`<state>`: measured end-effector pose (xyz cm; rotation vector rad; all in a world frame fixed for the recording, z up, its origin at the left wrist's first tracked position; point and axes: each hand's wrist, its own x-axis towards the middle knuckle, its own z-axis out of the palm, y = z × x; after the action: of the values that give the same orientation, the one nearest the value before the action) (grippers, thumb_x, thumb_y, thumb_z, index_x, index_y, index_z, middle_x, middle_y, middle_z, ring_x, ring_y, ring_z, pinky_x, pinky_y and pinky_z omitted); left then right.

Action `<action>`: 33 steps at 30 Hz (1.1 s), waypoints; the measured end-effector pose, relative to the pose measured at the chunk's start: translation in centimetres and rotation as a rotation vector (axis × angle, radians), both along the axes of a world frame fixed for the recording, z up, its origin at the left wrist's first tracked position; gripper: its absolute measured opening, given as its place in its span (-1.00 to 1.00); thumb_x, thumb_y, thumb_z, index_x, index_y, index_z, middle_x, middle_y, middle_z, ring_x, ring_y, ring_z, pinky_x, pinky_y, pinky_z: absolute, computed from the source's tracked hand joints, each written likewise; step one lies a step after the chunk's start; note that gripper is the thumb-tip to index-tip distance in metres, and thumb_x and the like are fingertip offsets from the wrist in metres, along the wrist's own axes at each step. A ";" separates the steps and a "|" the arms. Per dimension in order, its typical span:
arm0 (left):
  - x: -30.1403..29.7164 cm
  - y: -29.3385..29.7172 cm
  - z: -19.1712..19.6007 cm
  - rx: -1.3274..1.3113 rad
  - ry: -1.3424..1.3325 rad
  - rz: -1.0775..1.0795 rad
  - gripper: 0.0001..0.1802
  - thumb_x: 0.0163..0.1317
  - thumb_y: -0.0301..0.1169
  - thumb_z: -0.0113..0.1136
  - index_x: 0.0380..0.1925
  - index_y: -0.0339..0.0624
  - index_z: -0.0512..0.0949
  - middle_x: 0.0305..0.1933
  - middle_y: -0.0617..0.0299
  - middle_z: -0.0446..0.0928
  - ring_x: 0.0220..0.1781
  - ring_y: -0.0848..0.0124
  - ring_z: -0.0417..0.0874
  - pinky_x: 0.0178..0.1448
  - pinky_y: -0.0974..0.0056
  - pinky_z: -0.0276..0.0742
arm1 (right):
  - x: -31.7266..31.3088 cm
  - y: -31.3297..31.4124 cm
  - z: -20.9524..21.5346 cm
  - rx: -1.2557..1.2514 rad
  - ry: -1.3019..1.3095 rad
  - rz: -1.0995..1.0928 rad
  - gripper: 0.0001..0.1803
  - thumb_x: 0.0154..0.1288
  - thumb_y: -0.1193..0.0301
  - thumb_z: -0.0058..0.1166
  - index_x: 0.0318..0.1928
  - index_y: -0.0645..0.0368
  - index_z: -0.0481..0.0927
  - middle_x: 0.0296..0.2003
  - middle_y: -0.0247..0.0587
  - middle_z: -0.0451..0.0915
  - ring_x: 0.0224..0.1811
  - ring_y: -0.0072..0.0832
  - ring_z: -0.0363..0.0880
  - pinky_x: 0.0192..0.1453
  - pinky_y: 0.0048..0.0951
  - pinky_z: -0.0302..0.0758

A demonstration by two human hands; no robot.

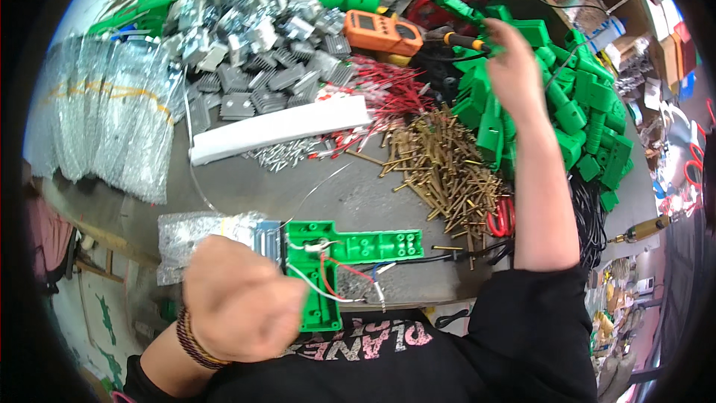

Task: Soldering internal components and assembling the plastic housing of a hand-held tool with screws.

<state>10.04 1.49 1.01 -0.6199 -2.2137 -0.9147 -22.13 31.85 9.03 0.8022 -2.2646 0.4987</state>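
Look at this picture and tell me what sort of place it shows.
Probably a small electronics assembly bench. It is piled with green plastic housings, grey finned heat sinks and brass screws. An orange handheld meter lies behind, and an open green housing with wires lies by the left hand.

A grey workbench [246, 186] carries an open green plastic housing [339, 254] at its near edge, with brass screws [440, 164] just beyond it, green casings [574, 97] right, grey heat sinks [253, 52] far left.
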 end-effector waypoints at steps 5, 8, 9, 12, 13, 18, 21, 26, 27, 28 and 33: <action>-0.3 2.9 -2.3 -0.153 -0.023 0.014 -0.74 -0.08 -0.38 0.32 -0.29 -0.01 0.71 -0.30 0.42 0.50 -0.35 0.45 0.50 -0.25 0.28 0.30 | 16.1 -1.3 1.5 0.233 -0.377 0.318 -0.81 0.09 0.49 0.32 -0.24 0.15 0.68 -0.27 -0.20 0.70 -0.31 -0.35 0.69 -0.22 -0.38 0.59; -0.5 3.4 -2.0 -0.147 -0.005 -0.027 -0.75 -0.09 -0.39 0.30 -0.32 -0.02 0.71 -0.30 0.42 0.50 -0.35 0.45 0.49 -0.26 0.28 0.30 | 21.4 -1.6 -3.1 0.468 -0.477 0.458 -0.67 -0.04 0.19 0.49 -0.29 -0.01 0.66 -0.45 -0.33 0.52 -0.42 -0.31 0.60 -0.35 -0.28 0.52; -0.6 3.5 -2.0 -0.151 -0.011 -0.034 -0.75 -0.09 -0.39 0.30 -0.32 -0.02 0.71 -0.30 0.42 0.50 -0.35 0.45 0.49 -0.26 0.28 0.30 | 22.5 -1.8 -4.5 0.468 -0.390 0.423 -0.66 -0.05 0.23 0.47 -0.26 -0.01 0.64 -0.42 -0.37 0.48 -0.42 -0.36 0.55 -0.33 -0.31 0.47; -0.4 2.9 -2.7 -0.137 0.067 -0.044 -0.73 -0.18 -0.39 0.31 -0.36 -0.05 0.72 -0.31 0.42 0.51 -0.35 0.44 0.49 -0.28 0.28 0.29 | 23.7 -2.0 -7.4 0.416 -0.252 0.385 -0.67 -0.06 0.29 0.44 -0.25 0.01 0.63 -0.42 -0.39 0.46 -0.40 -0.38 0.53 -0.29 -0.34 0.44; -0.3 2.9 -2.7 -0.142 0.059 -0.040 -0.73 -0.18 -0.39 0.31 -0.36 -0.05 0.72 -0.31 0.42 0.51 -0.35 0.44 0.49 -0.28 0.28 0.29 | 23.6 -2.1 -7.7 0.365 -0.233 0.375 -0.68 -0.08 0.33 0.44 -0.26 0.02 0.64 -0.41 -0.38 0.47 -0.41 -0.37 0.52 -0.31 -0.33 0.43; 0.1 3.1 -2.5 -0.149 0.029 0.017 -0.69 -0.29 -0.40 0.41 -0.39 -0.05 0.70 -0.36 0.38 0.48 -0.33 0.34 0.48 -0.24 0.21 0.27 | 22.8 -1.9 -6.1 0.120 -0.395 0.491 -0.70 -0.18 0.52 0.48 -0.37 0.07 0.65 -0.33 -0.31 0.56 -0.38 -0.35 0.53 -0.29 -0.36 0.46; 0.3 3.4 -2.4 -0.172 -0.048 0.030 -0.73 -0.25 -0.39 0.41 -0.42 -0.04 0.67 -0.33 0.37 0.49 -0.32 0.33 0.47 -0.19 0.20 0.27 | 21.9 -1.3 -4.8 -0.049 -0.937 0.603 -0.79 0.04 0.50 0.48 -0.33 0.14 0.67 -0.34 -0.25 0.59 -0.32 -0.34 0.58 -0.26 -0.39 0.50; 0.2 3.5 -1.8 -0.201 -0.111 0.010 -0.78 -0.20 -0.38 0.40 -0.45 -0.03 0.64 -0.28 0.37 0.50 -0.31 0.32 0.47 -0.13 0.18 0.27 | 21.6 -2.2 -3.8 0.036 -1.087 0.576 -0.82 0.09 0.48 0.46 -0.27 0.15 0.74 -0.39 -0.25 0.58 -0.38 -0.41 0.57 -0.33 -0.43 0.46; 0.1 3.6 -1.8 -0.210 -0.116 0.014 -0.79 -0.19 -0.38 0.39 -0.45 -0.03 0.64 -0.28 0.36 0.51 -0.31 0.32 0.47 -0.13 0.18 0.27 | 21.8 -2.6 -3.8 0.131 -1.110 0.571 -0.82 0.10 0.49 0.45 -0.25 0.15 0.76 -0.41 -0.26 0.57 -0.40 -0.43 0.56 -0.36 -0.44 0.45; 0.1 3.6 -1.9 -0.221 -0.121 0.020 -0.80 -0.17 -0.38 0.39 -0.45 -0.04 0.63 -0.27 0.36 0.51 -0.31 0.32 0.47 -0.13 0.18 0.27 | 21.9 -3.0 -4.1 0.074 -1.060 0.589 -0.81 0.10 0.52 0.43 -0.23 0.14 0.78 -0.43 -0.28 0.56 -0.45 -0.48 0.52 -0.39 -0.46 0.41; 0.1 3.5 -1.5 -0.198 -0.187 0.009 -0.81 -0.14 -0.38 0.39 -0.44 -0.05 0.63 -0.27 0.34 0.52 -0.30 0.32 0.47 -0.13 0.17 0.27 | 21.9 -3.4 -4.6 0.024 -0.989 0.640 -0.78 0.07 0.54 0.42 -0.21 0.13 0.78 -0.47 -0.30 0.53 -0.45 -0.47 0.53 -0.39 -0.45 0.42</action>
<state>10.18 5.01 -0.50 -0.6363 -2.4943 -0.7818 -0.26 28.48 4.48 1.5492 -2.8230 1.4118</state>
